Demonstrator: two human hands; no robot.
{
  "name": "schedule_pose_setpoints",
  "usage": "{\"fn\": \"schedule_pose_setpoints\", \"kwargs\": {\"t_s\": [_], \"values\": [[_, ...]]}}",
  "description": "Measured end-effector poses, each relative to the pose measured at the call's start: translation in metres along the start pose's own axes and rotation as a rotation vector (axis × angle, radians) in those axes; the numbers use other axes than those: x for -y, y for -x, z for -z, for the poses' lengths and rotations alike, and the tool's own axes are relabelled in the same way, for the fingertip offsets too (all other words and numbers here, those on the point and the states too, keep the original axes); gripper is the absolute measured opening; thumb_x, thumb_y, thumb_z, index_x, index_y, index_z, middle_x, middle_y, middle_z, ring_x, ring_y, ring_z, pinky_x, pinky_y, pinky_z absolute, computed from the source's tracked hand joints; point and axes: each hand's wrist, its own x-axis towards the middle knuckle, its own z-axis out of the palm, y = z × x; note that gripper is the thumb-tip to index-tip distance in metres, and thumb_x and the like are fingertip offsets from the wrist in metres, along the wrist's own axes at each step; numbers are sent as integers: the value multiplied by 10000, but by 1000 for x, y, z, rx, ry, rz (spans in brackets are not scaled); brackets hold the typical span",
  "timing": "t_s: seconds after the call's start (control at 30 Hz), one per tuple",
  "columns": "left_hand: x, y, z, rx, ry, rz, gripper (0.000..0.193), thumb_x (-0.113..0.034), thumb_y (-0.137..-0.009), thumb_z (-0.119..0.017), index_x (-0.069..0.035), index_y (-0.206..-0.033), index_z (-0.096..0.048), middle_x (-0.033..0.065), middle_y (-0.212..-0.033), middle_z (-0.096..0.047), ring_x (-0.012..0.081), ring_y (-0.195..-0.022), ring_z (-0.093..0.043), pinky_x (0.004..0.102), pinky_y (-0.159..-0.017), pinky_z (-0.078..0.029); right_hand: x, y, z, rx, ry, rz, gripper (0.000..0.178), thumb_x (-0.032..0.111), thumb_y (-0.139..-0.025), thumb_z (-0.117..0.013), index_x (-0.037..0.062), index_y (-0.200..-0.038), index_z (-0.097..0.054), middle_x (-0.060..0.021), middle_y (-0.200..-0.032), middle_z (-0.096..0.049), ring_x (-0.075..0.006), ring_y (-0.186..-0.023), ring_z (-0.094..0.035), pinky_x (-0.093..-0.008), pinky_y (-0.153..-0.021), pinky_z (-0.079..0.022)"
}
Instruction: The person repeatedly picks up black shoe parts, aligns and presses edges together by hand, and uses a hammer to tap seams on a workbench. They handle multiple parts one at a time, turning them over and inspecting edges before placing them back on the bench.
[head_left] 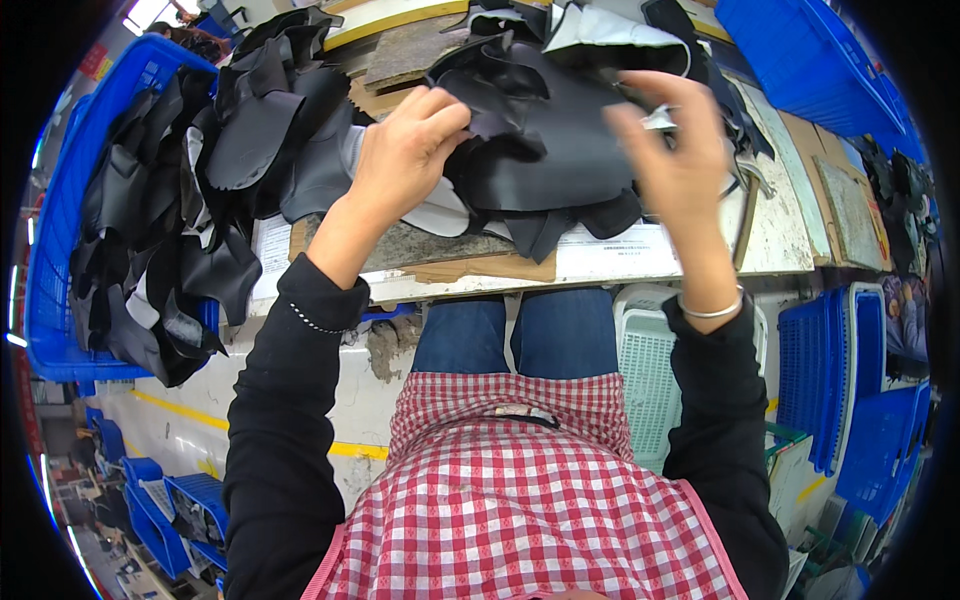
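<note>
My left hand [413,145] is closed, thumb and fingers pinched at the edge of a black leather-like piece [550,150]. That piece lies on the bench in front of me, its near edge curved and part of it folded up near my left fingers. Over its right side is my right hand [680,160], smeared by motion. Its thumb and forefinger look apart, and a small white scrap [659,119] shows between them; whether the hand grips it I cannot tell. More black cut pieces [540,232] stick out underneath, and a white-lined piece [620,42] lies beyond.
A blue crate [50,250] heaped with black pieces [150,220] stands at my left. Another blue crate [815,65] is at the far right. The bench's front edge [600,284] runs before my thighs. A pale green basket [648,385] sits below it on the right.
</note>
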Motion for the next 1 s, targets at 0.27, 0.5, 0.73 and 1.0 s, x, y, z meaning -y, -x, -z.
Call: {"fn": "schedule_pose_setpoints", "kwargs": {"t_s": [0.27,0.5,0.73,1.0], "values": [[-6,-5,11,216,106,77,662,-68,-833,-796,-113,-1448,-554,121,-1444,-598,331,-1306,-591,359,-1032,-529,15,3,-84,357,166,-141,308,331,-891,-742,90,-1082,-725,-95,-946,-732,-317,-965,-695,-463,-837,-499],[8,94,22,319,-458,-28,806,-163,-695,-856,-308,-1448,-610,32,-1580,-506,303,-1470,-437,615,-1190,-308,-23,3,-45,6,-949,-801,232,208,-1019,-690,12,-1143,-694,-34,-1017,-725,-114,-934,-661,-279,-860,-527],[120,-9,-4,34,-676,306,561,-53,-848,-755,-165,-1382,-621,116,-1462,-573,400,-1433,-441,545,-1189,-330,-2,-39,-21,115,-1179,-559,331,200,-1113,-414,-68,-1180,-597,-262,-1199,-723,-302,-1106,-719,-410,-1061,-525],[-33,11,20,174,290,93,515,41,-816,-720,-98,-1304,-630,99,-1349,-618,338,-1200,-639,420,-913,-572,32,12,-44,123,-1073,-684,246,167,-1115,-448,-31,-1132,-594,-247,-1149,-739,-285,-1041,-743,-385,-989,-574]]}}
